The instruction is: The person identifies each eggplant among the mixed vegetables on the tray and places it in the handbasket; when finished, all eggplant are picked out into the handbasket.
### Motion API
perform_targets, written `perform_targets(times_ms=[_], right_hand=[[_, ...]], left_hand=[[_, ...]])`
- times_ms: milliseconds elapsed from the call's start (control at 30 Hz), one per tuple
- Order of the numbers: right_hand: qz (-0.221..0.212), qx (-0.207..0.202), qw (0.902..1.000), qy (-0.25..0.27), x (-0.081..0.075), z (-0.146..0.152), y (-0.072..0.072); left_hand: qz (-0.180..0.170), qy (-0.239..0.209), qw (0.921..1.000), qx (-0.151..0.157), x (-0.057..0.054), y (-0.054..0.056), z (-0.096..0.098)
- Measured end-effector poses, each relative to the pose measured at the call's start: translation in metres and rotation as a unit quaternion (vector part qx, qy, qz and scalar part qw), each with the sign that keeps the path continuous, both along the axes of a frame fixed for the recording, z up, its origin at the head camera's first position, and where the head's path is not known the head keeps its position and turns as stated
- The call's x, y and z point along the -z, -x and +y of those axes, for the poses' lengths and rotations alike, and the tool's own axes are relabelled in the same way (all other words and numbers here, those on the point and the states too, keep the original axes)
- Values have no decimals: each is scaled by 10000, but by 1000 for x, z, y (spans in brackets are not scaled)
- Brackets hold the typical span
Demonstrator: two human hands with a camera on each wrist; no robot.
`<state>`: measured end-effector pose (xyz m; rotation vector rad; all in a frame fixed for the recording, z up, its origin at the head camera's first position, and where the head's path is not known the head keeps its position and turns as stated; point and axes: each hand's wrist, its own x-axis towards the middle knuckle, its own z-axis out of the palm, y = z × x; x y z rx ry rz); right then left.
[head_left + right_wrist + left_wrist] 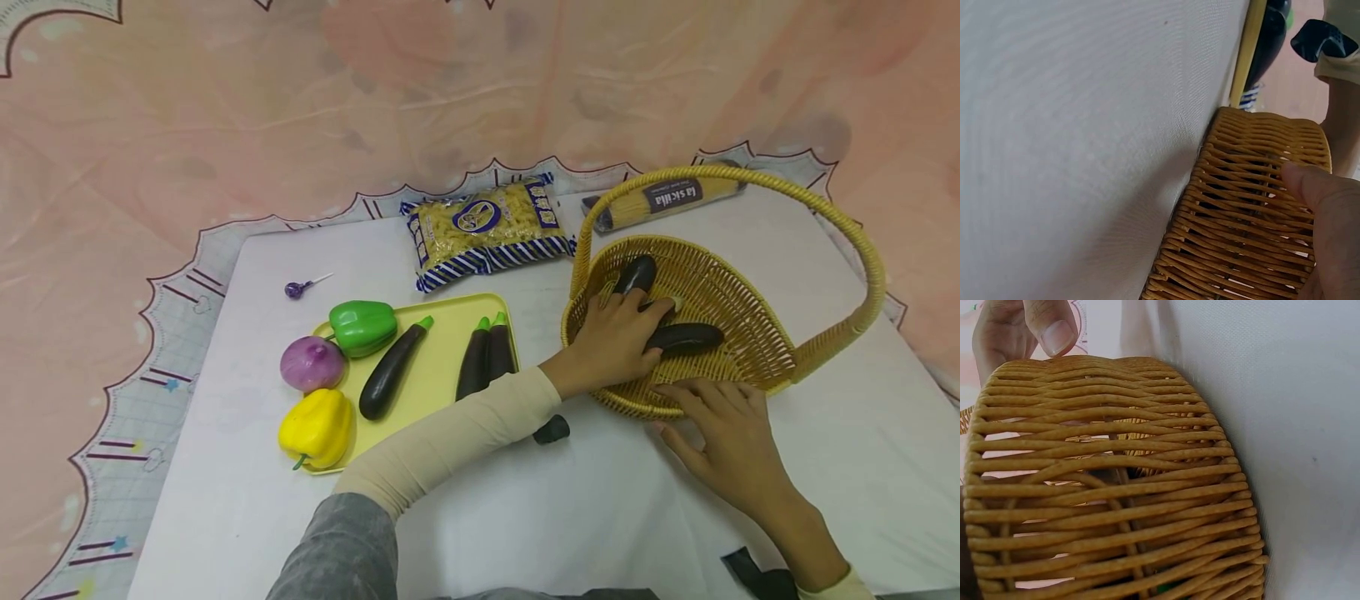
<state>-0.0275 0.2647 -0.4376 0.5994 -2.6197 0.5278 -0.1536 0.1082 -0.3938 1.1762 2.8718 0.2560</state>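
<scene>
A wicker basket with a tall arched handle holds dark eggplants, among them one at the back and one at the front right. My left hand reaches over the basket's left side, its curled fingers and thumb round an eggplant that it partly hides; a pale stem end shows by the fingertips. On the near rim my right hand grips the basket, fingers over the edge and thumb against the outer wall. In the left wrist view the basket's weave hides the left hand.
A yellow tray left of the basket bears eggplants, a green pepper, a purple onion and a yellow pepper. Behind lie a pasta bag, a spaghetti pack and a purple lollipop.
</scene>
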Motion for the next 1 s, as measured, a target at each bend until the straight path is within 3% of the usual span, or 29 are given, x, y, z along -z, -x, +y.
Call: perform_targets(times_ms=[467,633,833,1000], right_hand=[[49,19,10000,43,1,1,-2],[12,-35,10000,69,2,0,-2],[12,-14,10000,27,1,0,0],[-3,-7,10000,51,0,1,1]], left_hand=[[-295,-333,9990,40,-1,-6,-14],[-485,-744,9961,-17,-3,-12,-35],[-525,-1516,9870,24,-12,-20,-66],[-522,-1673,9844,-177,-17,-26,-89]])
